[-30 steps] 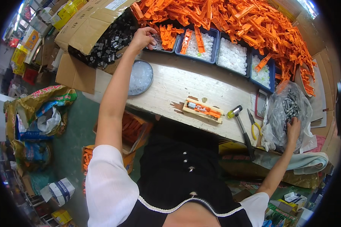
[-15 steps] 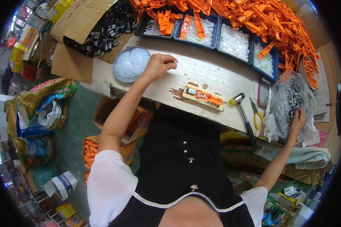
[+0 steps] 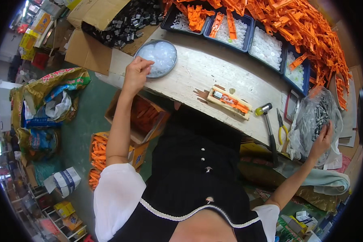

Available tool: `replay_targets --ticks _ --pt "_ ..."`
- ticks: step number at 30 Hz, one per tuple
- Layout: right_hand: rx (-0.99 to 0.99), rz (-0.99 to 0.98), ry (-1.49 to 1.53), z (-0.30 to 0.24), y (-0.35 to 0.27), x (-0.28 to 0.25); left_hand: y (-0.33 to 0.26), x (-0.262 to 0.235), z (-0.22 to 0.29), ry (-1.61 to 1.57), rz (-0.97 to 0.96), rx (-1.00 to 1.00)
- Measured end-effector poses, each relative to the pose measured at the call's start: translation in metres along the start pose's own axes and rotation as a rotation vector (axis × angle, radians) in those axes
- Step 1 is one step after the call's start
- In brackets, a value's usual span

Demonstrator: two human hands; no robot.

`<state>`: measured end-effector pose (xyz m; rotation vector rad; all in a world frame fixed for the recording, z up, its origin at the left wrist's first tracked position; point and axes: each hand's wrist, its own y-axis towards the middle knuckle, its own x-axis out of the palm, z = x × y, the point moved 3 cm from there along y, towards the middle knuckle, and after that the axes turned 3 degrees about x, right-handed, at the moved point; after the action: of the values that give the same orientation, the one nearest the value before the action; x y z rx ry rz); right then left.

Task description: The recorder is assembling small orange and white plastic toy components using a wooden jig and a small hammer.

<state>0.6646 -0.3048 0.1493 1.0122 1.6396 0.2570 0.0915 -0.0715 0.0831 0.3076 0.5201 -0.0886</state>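
My left hand (image 3: pixel 135 73) is at the near rim of a round bowl (image 3: pixel 174 64) of clear, jelly-like stuff. Its thumb and fingertips are pinched together; whatever they hold is too small to make out. On the right, my right hand (image 3: pixel 322 139) reaches into a clear plastic bag (image 3: pixel 301 128) of small grey metal parts (image 3: pixel 321 111), its fingers curled against them. What it grips is hidden. Between the hands, a pale wooden block (image 3: pixel 228 111) lies on the bench, with an orange plastic housing (image 3: pixel 238 105) and a small silver motor (image 3: pixel 218 95) set in it.
A hammer (image 3: pixel 272 139) and yellow-handled pliers (image 3: pixel 283 130) lie right of the block. Trays (image 3: pixel 248 49) of white plastic parts line the back, below a heap of orange housings (image 3: pixel 294 28). A carton (image 3: pixel 88 52) of small motors (image 3: pixel 129 24) stands back left.
My left hand has moved left and nearer me, from right of the bowl to its near rim. My right hand stays at the bag. The whole view has shifted slightly.
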Motion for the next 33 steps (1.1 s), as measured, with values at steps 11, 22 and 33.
replay_targets --ticks 11,22,33 --pt "-0.227 -0.175 0.077 -0.082 -0.017 0.027 -0.002 0.017 -0.003 0.514 -0.099 0.251" --pt "-0.219 -0.249 0.215 -0.113 -0.04 0.037 0.001 0.02 -0.007 0.495 -0.066 0.282" --pt "-0.17 -0.566 0.672 -0.206 -0.076 0.07 -0.014 0.03 0.02 -0.526 -0.163 -0.17"
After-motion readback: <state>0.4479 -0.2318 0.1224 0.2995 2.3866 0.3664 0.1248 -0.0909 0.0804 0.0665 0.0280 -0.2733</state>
